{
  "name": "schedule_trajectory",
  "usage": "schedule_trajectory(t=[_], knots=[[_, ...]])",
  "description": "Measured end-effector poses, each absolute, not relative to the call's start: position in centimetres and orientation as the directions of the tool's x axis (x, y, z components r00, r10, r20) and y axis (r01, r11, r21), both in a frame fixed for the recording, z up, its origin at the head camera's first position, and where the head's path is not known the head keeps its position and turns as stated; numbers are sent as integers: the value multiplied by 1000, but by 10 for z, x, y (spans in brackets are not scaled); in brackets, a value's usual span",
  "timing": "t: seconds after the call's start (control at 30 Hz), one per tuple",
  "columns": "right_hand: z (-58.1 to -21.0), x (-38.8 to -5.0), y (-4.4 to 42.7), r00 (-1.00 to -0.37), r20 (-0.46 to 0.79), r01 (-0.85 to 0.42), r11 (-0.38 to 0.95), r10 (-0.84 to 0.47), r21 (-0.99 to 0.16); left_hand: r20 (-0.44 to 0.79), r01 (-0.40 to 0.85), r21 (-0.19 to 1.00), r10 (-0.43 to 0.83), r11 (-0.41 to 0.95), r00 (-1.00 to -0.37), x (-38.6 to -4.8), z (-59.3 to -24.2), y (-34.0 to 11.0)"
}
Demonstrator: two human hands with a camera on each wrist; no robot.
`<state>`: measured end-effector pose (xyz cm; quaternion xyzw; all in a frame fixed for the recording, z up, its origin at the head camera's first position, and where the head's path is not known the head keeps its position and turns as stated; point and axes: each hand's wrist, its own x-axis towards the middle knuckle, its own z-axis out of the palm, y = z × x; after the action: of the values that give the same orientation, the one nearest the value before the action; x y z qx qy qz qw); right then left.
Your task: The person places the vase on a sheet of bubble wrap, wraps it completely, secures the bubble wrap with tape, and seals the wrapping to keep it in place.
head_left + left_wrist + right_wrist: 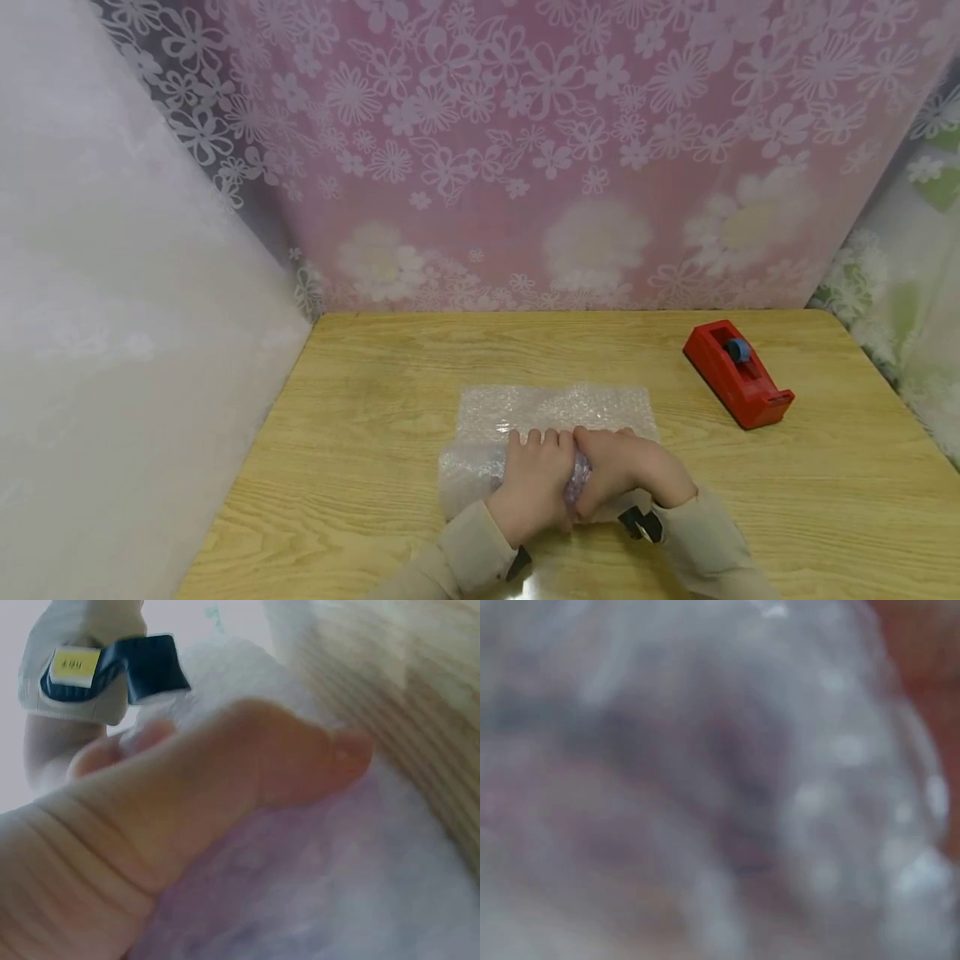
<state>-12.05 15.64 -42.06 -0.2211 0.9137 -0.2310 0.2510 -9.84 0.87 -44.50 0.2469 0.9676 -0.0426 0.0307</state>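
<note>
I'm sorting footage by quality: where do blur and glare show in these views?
Head: mostly clear, glints on the bubble wrap, a white glare patch at the bottom edge; left wrist: upper left washed out, left hand soft; right wrist: bubble wrap heavily blurred.

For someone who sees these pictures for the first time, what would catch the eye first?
Probably the red tape dispenser toward the back right of the wooden table. Then the left hand and right hand, close together low in the head view, gripping bubble wrap rolled around something purplish. Behind stands a pink flowered backdrop.
</note>
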Motion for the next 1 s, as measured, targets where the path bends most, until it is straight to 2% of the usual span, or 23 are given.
schedule_trajectory(t=[0.27,0.37,0.53,0.67,0.8,0.9,1.0], knots=[[-425,-133,163,-733,-390,-236,747,-557,-621,-72,508,-58,504,859,-861,-103,-446,9],[-423,-134,161,-745,-390,-257,773,-540,-579,-80,516,-60,512,854,-856,-106,-445,8],[-418,-123,156,-814,-341,-301,843,-470,-445,-97,516,-65,510,854,-855,-108,-442,8],[-418,-107,151,-875,-253,-312,881,-413,-356,-113,513,-68,504,856,-856,-109,-441,10],[-427,-93,148,-927,-113,-323,913,-359,-250,-131,514,-72,502,855,-855,-111,-441,11],[-437,-83,144,-947,13,-318,929,-322,-187,-151,506,-50,494,861,-856,-114,-441,12],[-448,-75,141,-948,137,-308,935,-287,-173,-186,488,-17,477,873,-859,-116,-440,10]])
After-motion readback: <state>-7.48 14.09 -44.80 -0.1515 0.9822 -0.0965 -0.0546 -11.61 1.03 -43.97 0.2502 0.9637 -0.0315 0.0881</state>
